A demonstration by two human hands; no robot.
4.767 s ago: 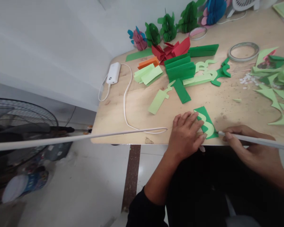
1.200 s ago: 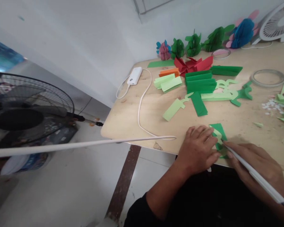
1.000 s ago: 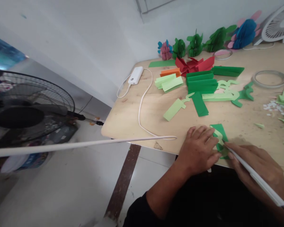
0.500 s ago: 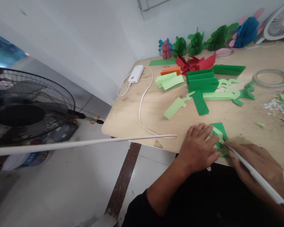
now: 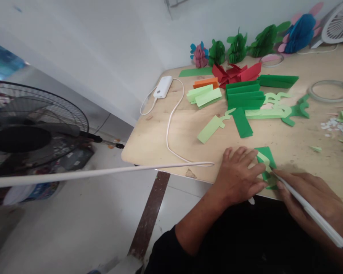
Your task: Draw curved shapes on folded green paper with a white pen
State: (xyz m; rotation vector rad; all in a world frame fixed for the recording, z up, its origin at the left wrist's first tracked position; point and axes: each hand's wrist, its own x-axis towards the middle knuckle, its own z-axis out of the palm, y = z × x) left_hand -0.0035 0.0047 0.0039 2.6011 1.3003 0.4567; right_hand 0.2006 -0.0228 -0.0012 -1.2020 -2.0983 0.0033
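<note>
Near the table's front edge lies a dark green piece of paper (image 5: 270, 156), with a curved light green paper cutout (image 5: 263, 159) on top of it. My left hand (image 5: 237, 173) lies flat with fingers spread, its fingertips pressing on the cutout and green paper. In my right hand (image 5: 314, 194) a white pen (image 5: 311, 209) is gripped, its tip at the right edge of the cutout. Beyond my hands rest a light green strip with a cut, curved end (image 5: 211, 129) and a dark green folded strip (image 5: 242, 123).
Folded green papers (image 5: 244, 97), red folded paper (image 5: 237, 73) and a tape roll (image 5: 330, 91) lie farther back. Paper honeycomb figures (image 5: 237, 49) line the wall beside a small white fan (image 5: 341, 24). A white cable (image 5: 168, 129) runs from a power bank (image 5: 163, 86) across the table's left side.
The view has shifted very slightly. My left hand stays on the paper, its fingers a little more spread, and the pen tip remains at nearly the same place along the cutout.
</note>
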